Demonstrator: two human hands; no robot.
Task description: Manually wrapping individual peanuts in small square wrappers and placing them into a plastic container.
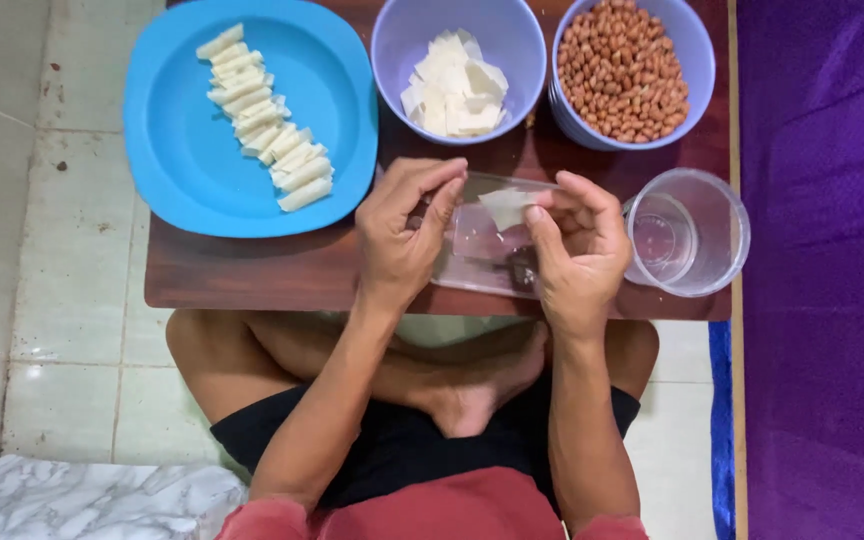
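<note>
**Both hands on one small wrapper square**

From the head camera, the right hand [580, 250] had its thumb and fingertips pinched narrow on a pale wrapper square [505, 208], and the left hand [404, 235] was curled beside it, its fingers bent in toward the same piece; I could not tell for sure whether the left fingertips were gripping it or only touching its edge. The square was held just above a clear rectangular tray [482, 255], which sat on the low wooden table [252, 275] near its front edge.

I judged the wrapper to be very light, thin and limp, likely to tear or crease if pulled hard, so the corners and edges looked like the sensible places to pinch it, gently, with fingertips only.

Taking the clear tray as my landmark: directly behind it stood a lavender bowl [392, 50] holding a loose pile of more wrapper squares, too overlapped for me to count. Behind and to the right of the tray was a second lavender bowl [697, 60] full of peanuts [622, 70], far too many to count. Just right of the tray lay one clear plastic cup [687, 232], apparently empty. Behind and to the left was one blue plate [172, 160] carrying a diagonal row of finished pale rolls [264, 120], roughly fifteen as far as I could separate them.

So I counted two bowls, one plate, one cup, one tray.
</note>
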